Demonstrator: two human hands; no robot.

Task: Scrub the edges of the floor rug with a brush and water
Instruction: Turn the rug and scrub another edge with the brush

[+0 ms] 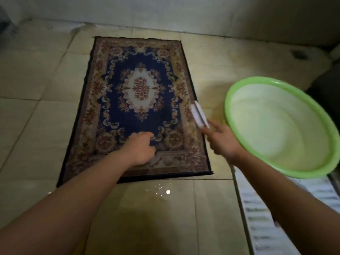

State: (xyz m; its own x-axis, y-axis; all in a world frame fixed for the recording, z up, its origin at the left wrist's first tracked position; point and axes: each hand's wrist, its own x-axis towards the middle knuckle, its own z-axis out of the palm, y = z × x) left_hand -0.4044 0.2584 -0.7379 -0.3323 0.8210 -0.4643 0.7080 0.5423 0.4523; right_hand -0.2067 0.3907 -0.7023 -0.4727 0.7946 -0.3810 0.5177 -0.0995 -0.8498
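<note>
Now my R hand grips the white scrub brush centre-right of frame, its long axis lying along the rug's right edge, right at it. L hand, fingers curled w/ nothing held, rests on the rug lower-centre. Green basin at right.

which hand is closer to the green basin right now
Right. The right hand, gripping the brush, is just left of the rim of the green basin, at the right edge of the rug. The left hand rests on the rug, farther left.
</note>
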